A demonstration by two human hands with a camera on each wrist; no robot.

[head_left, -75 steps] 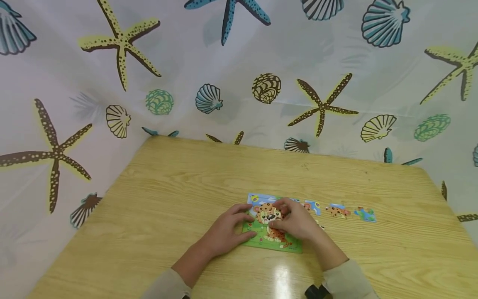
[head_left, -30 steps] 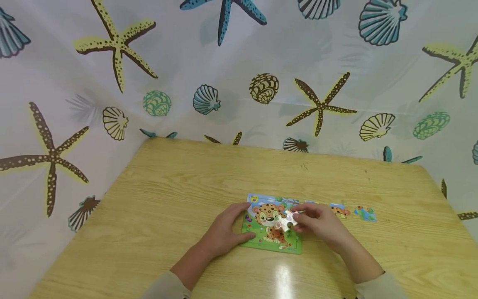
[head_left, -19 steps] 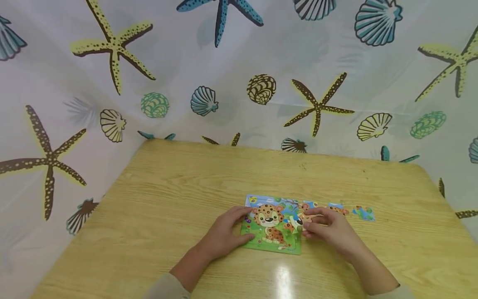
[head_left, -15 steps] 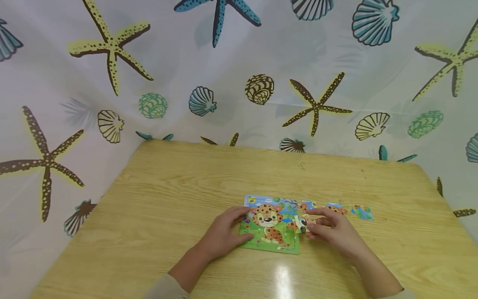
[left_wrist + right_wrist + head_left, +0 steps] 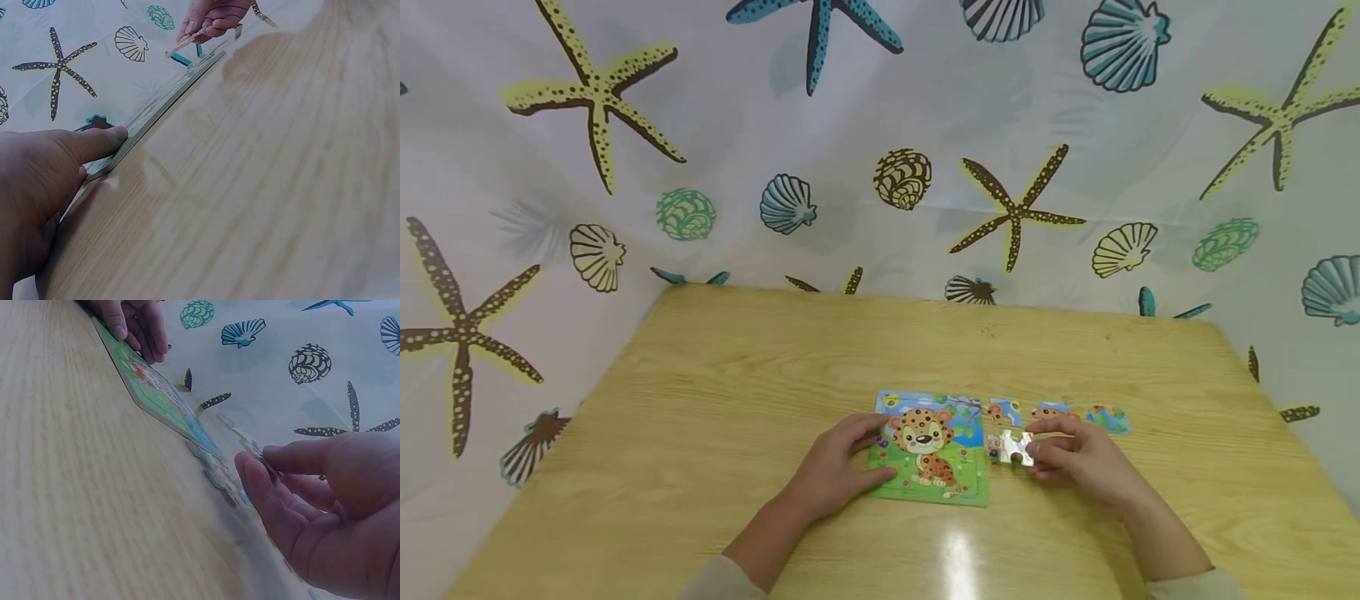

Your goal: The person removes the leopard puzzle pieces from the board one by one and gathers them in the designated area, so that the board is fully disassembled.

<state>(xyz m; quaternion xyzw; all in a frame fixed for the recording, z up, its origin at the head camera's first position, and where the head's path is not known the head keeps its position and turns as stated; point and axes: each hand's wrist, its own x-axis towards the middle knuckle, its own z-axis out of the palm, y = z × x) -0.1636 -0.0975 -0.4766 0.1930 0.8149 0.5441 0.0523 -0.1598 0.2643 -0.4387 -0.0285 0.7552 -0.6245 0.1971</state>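
Note:
A leopard-cub puzzle board (image 5: 966, 492), with green and blue artwork and a thin edge, lies flat on the wooden table. My left hand (image 5: 835, 471) rests at its left side, the thumb on the near corner and the fingers spread along the edge. In the left wrist view that thumb (image 5: 103, 144) lies straight over the board's rim. Just right of the board, my right hand (image 5: 1086, 462) pinches a jigsaw puzzle piece (image 5: 1017, 450) between thumb and fingertips. Glare whitens part of its face. The right wrist view shows the piece (image 5: 250, 442) tilted above the table.
Loose puzzle pieces lie in a row behind the right hand: one with an ear and blue sky (image 5: 1004, 412), a spotted one (image 5: 1049, 410) and a blue-green one (image 5: 1108, 418). A patterned cloth (image 5: 850, 242) with starfish and shells rises behind the table (image 5: 760, 375).
My right hand has drawn back rightward from over the board, carrying the puzzle piece and uncovering the cub picture. My left hand keeps its place on the board. The head view has shifted slightly.

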